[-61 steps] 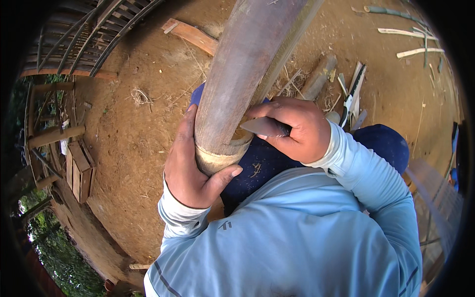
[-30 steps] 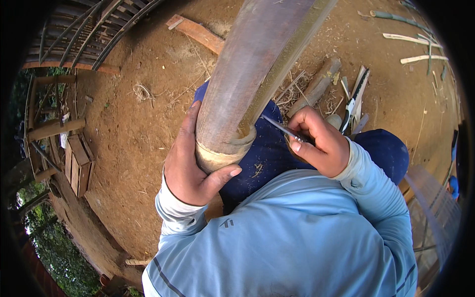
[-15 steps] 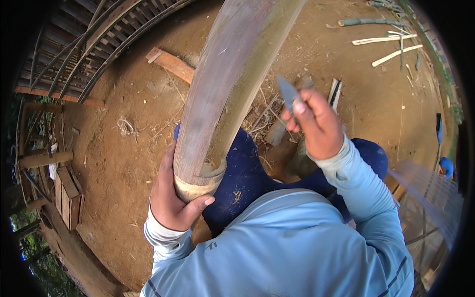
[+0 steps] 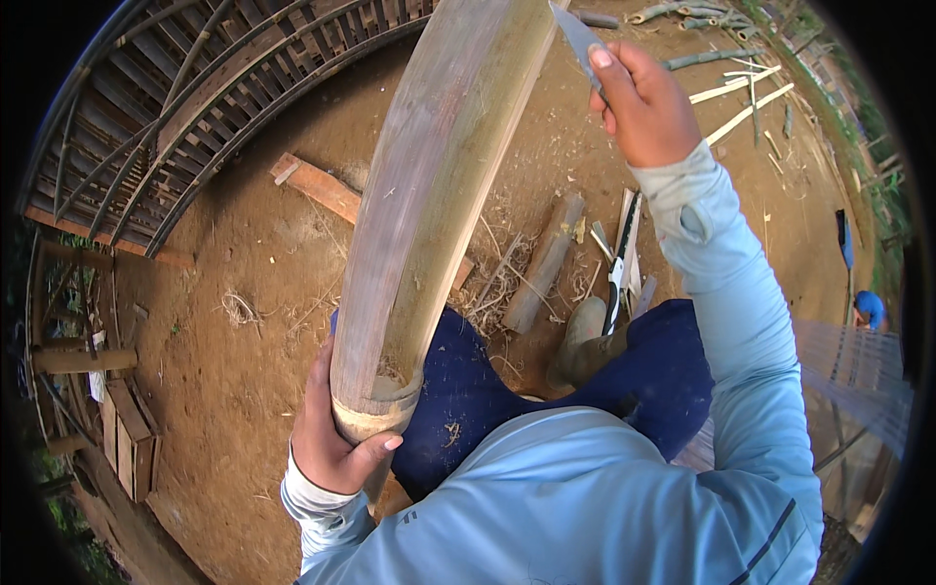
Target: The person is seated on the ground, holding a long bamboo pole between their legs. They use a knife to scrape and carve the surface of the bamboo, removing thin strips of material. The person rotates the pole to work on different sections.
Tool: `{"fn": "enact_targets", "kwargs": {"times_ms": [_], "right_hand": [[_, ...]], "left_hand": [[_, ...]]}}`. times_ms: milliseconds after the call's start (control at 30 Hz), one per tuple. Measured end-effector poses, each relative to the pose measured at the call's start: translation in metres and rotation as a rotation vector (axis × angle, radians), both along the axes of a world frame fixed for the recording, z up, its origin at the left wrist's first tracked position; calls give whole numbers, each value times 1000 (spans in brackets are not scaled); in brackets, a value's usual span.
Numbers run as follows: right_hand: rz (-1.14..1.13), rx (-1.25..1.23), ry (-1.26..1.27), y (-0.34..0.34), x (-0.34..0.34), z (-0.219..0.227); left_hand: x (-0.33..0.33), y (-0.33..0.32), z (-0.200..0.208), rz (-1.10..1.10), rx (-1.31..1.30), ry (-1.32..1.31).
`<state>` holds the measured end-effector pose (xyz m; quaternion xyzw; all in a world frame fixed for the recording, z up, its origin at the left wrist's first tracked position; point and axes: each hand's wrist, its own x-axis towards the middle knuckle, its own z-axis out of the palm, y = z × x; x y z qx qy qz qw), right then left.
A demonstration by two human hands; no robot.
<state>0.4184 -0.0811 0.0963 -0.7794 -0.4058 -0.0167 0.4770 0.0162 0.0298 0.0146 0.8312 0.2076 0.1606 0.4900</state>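
Observation:
A thick bamboo pole (image 4: 390,224), split open along its right side, slants up from my lap and out past the top edge. Its near end has a pale, ringed rim. My left hand (image 4: 336,439) is wrapped round that end from below and the left, thumb across the front. Up at the far right edge of the pole, my right hand (image 4: 648,102) grips a knife (image 4: 582,47) with a grey pointed blade. The knife's handle is hidden inside my fingers. The blade tip is close to the bamboo's edge; whether it touches I cannot tell.
Bamboo shavings and a short log (image 4: 546,263) lie on the dirt ahead, beside a long black-and-white tool (image 4: 621,263). A reddish plank (image 4: 322,187) is left of the pole. Pale split strips (image 4: 746,112) lie far right. A slatted wooden structure (image 4: 210,97) stands far left; a person in blue (image 4: 868,309) is far right.
My right hand has moved forward and up along the bamboo with the knife, my arm now stretched out. The view has shifted; my left hand keeps its hold on the near end.

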Motion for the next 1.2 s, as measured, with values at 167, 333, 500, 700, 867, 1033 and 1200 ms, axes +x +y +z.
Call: {"fn": "enact_targets", "kwargs": {"times_ms": [167,333,500,700,867,1033,1200], "right_hand": [[-21,-38,-168,14,40,16],[-87,-21,-383,26,62,38],[-109,14,-391,33,76,45],[-138,-31,-419,34,78,49],[-99,-68,-319,29,76,39],[174,-188,-326,20,41,16],[68,-123,-350,22,33,15]], "left_hand": [[0,1,0,-4,-18,0],[-3,2,-7,9,-54,-18],[-2,3,-5,2,-90,-7],[-5,6,-4,-6,-67,9],[-6,5,-11,7,-101,-9],[-7,4,-9,19,-96,-1],[-6,2,-7,31,-152,-19]]}}
